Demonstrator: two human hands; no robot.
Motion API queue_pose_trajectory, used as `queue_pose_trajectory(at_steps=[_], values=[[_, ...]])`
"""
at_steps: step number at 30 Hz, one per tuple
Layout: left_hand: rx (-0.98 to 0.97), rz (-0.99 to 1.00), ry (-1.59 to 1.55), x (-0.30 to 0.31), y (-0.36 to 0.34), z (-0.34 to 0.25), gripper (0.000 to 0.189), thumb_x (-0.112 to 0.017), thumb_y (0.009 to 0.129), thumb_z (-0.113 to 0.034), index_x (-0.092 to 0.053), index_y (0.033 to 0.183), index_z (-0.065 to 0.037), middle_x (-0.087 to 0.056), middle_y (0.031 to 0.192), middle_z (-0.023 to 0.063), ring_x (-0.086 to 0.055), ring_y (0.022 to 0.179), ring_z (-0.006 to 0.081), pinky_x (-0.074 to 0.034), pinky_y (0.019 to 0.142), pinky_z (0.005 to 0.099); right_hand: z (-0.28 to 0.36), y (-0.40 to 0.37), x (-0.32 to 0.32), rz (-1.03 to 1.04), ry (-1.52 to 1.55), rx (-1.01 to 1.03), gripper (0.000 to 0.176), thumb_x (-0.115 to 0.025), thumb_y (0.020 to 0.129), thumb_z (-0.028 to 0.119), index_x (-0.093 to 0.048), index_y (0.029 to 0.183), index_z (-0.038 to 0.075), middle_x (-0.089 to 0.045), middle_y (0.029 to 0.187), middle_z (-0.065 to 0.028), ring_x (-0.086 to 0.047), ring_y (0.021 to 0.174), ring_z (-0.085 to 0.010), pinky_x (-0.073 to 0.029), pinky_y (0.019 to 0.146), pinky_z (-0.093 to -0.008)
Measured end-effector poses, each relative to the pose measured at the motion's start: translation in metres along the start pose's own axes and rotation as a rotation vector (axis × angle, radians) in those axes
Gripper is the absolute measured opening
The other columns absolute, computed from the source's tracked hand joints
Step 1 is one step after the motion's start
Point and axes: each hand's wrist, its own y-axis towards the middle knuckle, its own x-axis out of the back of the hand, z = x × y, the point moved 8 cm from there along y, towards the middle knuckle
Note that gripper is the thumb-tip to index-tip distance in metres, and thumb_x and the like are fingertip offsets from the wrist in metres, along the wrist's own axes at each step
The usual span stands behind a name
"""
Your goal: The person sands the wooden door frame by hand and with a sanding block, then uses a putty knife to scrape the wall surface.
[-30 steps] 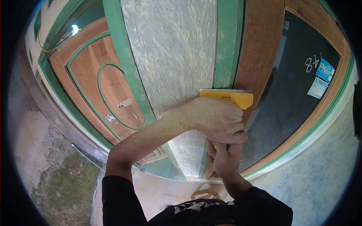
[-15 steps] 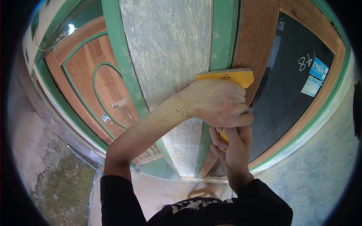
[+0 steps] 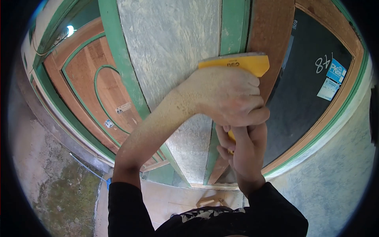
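A yellow scraper (image 3: 248,63) with a wide flat head and a grey edge lies against the green frame post (image 3: 233,29). Its left end reaches the grey streaked wall panel (image 3: 169,39), and its right end overlaps the brown wooden window frame (image 3: 272,27). My left hand (image 3: 233,94) is closed around the scraper just below its head, with pale dust over the hand and forearm. Directly beneath it, my right hand (image 3: 249,148) wraps the lower handle, where a bit of yellow shows between the fingers. Most of the handle is hidden by both hands.
Left stands a brown wooden door (image 3: 114,91) with green trim. On the right, a dark window pane (image 3: 304,94) carries a blue label (image 3: 336,70) and white markings. Below, a small wooden piece (image 3: 211,200) lies on the tiled floor, with mossy ground (image 3: 71,197) farther left.
Both hands and the scraper have moved up along the green post, staying closed on the tool. The view has shifted slightly.
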Motion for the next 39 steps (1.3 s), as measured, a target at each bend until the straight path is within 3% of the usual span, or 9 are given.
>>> queue_pose_trajectory(at_steps=[7, 10, 13, 19, 25, 28, 31, 36, 39], values=[[0.017, -0.007, 0.018, -0.01, -0.006, -0.011, 0.017, -0.061, 0.066, -0.025, -0.051, 0.073, -0.013, -0.046, 0.064, -0.0028, -0.055, 0.061, 0.0132, -0.044, 0.055, 0.0281, -0.019, -0.014, 0.012, -0.066, -0.138, 0.034, 0.017, -0.045, 0.105, 0.017, -0.047, 0.095, 0.004, -0.047, 0.064, -0.0002, -0.039, 0.047, -0.0054, -0.028, 0.04, -0.0217], [0.038, 0.024, -0.022, -0.004, -0.004, 0.001, 0.018, -0.062, 0.065, -0.026, -0.052, 0.073, -0.014, -0.046, 0.064, -0.0038, -0.055, 0.06, 0.0131, -0.045, 0.056, 0.0279, -0.013, -0.005, 0.003, 0.043, 0.033, -0.019, 0.014, -0.046, 0.104, 0.014, -0.047, 0.095, 0.004, -0.046, 0.063, 0.0002, -0.039, 0.046, -0.0053, -0.028, 0.04, -0.0219], [0.062, 0.027, -0.088, -0.026, -0.014, -0.036, 0.02, -0.063, 0.064, -0.025, -0.052, 0.075, -0.013, -0.046, 0.064, -0.0032, -0.055, 0.06, 0.0141, -0.046, 0.056, 0.0281, -0.039, -0.024, 0.013, -0.077, -0.065, -0.011, 0.023, -0.052, 0.102, 0.023, -0.045, 0.089, 0.006, -0.044, 0.06, -0.0003, -0.034, 0.043, -0.0047, -0.025, 0.036, -0.021], [0.111, -0.006, 0.004, -0.001, -0.009, 0.001, 0.017, -0.06, 0.067, -0.026, -0.051, 0.075, -0.014, -0.045, 0.065, -0.0029, -0.056, 0.061, 0.0135, -0.046, 0.055, 0.0274, -0.02, -0.009, 0.007, -0.03, -0.088, -0.068, 0.022, -0.053, 0.102, 0.023, -0.045, 0.09, 0.006, -0.046, 0.063, -0.0008, -0.034, 0.044, -0.0046, -0.025, 0.037, -0.0206], [0.173, 0.115, -0.041, -0.021, -0.032, -0.043, 0.018, -0.061, 0.063, -0.023, -0.051, 0.074, -0.013, -0.049, 0.066, -0.0028, -0.056, 0.062, 0.0144, -0.045, 0.053, 0.0283, -0.064, -0.025, 0.014, -0.03, -0.207, -0.059, 0.022, -0.047, 0.104, 0.022, -0.045, 0.089, 0.006, -0.045, 0.064, -0.0007, -0.036, 0.048, -0.0038, -0.026, 0.038, -0.0202], [0.241, -0.006, 0.01, 0.0, -0.034, -0.016, 0.017, -0.062, 0.064, -0.022, -0.049, 0.072, -0.013, -0.051, 0.066, -0.0027, -0.055, 0.061, 0.0138, -0.045, 0.053, 0.0279, -0.047, -0.007, 0.009, 0.006, -0.277, 0.037, 0.021, -0.046, 0.105, 0.022, -0.045, 0.09, 0.007, -0.045, 0.065, -0.0004, -0.036, 0.048, -0.0043, -0.027, 0.039, -0.0202], [0.235, 0.017, -0.016, 0.003, -0.032, -0.016, 0.017, -0.062, 0.065, -0.023, -0.052, 0.074, -0.013, -0.051, 0.066, -0.0021, -0.055, 0.062, 0.0143, -0.045, 0.055, 0.0272, -0.042, -0.007, -0.005, 0.097, -0.219, -0.013, 0.02, -0.046, 0.105, 0.021, -0.044, 0.091, 0.007, -0.045, 0.065, -0.0001, -0.035, 0.047, -0.0044, -0.027, 0.039, -0.0208], [0.207, 0.106, -0.075, -0.023, -0.028, -0.037, 0.018, -0.062, 0.066, -0.022, -0.053, 0.077, -0.012, -0.052, 0.068, -0.0007, -0.057, 0.066, 0.0162, -0.046, 0.058, 0.028, -0.051, -0.024, 0.013, -0.002, -0.213, 0.041, 0.017, -0.048, 0.103, 0.018, -0.045, 0.09, 0.007, -0.045, 0.064, 0.0006, -0.036, 0.046, -0.0045, -0.026, 0.039, -0.0214], [0.158, -0.018, -0.095, -0.011, -0.014, -0.019, 0.018, -0.063, 0.068, -0.022, -0.051, 0.077, -0.013, -0.05, 0.068, -0.0005, -0.058, 0.067, 0.0163, -0.047, 0.06, 0.0296, -0.029, -0.016, 0.012, -0.013, -0.155, 0.004, 0.015, -0.05, 0.102, 0.017, -0.046, 0.093, 0.007, -0.046, 0.068, 0.0004, -0.036, 0.047, -0.0045, -0.027, 0.038, -0.0204]])
